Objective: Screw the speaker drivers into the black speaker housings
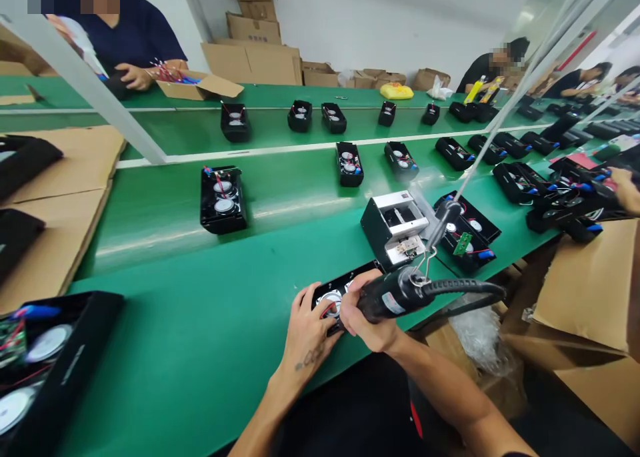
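the right hand [370, 310] wraps closely round a black electric screwdriver [395, 300] — a full, narrow grip — while the left hand [313, 323] clasps a black speaker housing [330, 297] on the green conveyor belt [165, 350]. just beyond stands a white-topped fixture [395, 227] — beside it, another housing with a green circuit board [463, 243].

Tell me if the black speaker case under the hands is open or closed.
Open: the black speaker case shows its round speaker and red wire inside.
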`<state>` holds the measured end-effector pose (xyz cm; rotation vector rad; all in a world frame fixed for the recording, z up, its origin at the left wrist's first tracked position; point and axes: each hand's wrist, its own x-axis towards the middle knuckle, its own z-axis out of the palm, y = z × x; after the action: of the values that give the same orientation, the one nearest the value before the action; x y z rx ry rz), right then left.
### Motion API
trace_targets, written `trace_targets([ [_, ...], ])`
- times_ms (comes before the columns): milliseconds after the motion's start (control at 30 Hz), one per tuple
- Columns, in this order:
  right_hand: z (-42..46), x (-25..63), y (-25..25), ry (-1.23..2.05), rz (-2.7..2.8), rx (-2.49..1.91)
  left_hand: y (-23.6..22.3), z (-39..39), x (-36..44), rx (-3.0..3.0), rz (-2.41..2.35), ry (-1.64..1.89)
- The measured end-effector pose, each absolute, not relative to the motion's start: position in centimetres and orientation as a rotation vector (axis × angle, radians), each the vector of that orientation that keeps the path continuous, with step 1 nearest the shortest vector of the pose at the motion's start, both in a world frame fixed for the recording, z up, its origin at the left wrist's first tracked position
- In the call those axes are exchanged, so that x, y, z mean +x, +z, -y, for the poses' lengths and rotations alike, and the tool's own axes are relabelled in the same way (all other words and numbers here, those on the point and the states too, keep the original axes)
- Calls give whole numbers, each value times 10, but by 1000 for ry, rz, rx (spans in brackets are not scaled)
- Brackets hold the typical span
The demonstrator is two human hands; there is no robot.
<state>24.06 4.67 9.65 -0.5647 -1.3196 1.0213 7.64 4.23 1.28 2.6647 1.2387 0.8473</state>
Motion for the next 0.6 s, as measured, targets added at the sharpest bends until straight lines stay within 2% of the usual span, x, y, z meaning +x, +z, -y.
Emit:
trace_targets([
  [267, -46, 240, 85, 1049, 1387, -695, 10, -42, 78, 2631, -1256, 839],
  [600, -39, 246, 90, 889, 1535, -858, 4, -36, 81, 2591, -1292, 879],
])
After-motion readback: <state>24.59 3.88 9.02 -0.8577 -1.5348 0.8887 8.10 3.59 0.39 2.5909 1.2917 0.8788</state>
